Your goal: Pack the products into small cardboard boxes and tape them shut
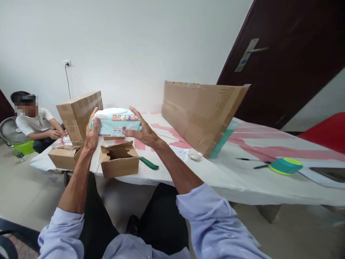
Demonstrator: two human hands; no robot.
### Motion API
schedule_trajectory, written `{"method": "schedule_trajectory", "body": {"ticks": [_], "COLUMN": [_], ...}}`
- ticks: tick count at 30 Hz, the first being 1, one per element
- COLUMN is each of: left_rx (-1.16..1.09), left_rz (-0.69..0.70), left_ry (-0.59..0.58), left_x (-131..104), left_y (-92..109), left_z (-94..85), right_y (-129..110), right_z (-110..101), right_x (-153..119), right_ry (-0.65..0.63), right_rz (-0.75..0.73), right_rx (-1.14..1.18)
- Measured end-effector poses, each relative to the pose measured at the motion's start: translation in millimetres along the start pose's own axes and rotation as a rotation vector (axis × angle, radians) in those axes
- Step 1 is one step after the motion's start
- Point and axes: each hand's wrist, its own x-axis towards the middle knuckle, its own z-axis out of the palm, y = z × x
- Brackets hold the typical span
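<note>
A pale turquoise pack of wet wipes (115,124) with a white lid on top is held up above the table. My left hand (92,132) grips its left end, thumb on the front. At the other end my right hand (142,130) closes round it, its thumb near the lower front edge. Just below the pack stands a small cardboard box (120,168) with its top open. Beside that box, to the right, lies a green utility knife or similar long green tool (149,163). Another small carton (63,157) sits to the left.
A tall taped carton (78,113) stands at the back left and a large cardboard sheet or box (201,111) leans further right. On the white-covered table (250,187) lie a teal tape roll or dispenser (286,166) and a paper (180,154). A person (37,122) sits at far left.
</note>
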Motion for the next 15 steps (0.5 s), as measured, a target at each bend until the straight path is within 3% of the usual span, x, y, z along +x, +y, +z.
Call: {"method": "schedule_trajectory", "body": {"ticks": [3, 8, 12, 15], "left_rx": [-0.012, -0.060, -0.064, -0.049], "left_rz": [0.051, -0.027, -0.029, -0.033], "left_ry": [0.002, -0.156, -0.056, 0.057], "left_x": [1.4, 17.0, 32.6, 42.2], "left_y": [9.9, 5.4, -15.7, -41.6], "left_z": [5.8, 7.2, -0.3, -11.5], "right_y": [5.1, 29.4, 68.0, 106.0], "right_z": [-9.1, -19.0, -26.9, -30.8], "right_x": [-3.8, 3.7, 7.1, -4.7], "right_ry": [0.001, 0.055, 0.048, 0.017], "right_rz": [0.036, 0.038, 0.080, 0.248], "right_rx": [-0.012, -0.057, -0.148, -0.262]}}
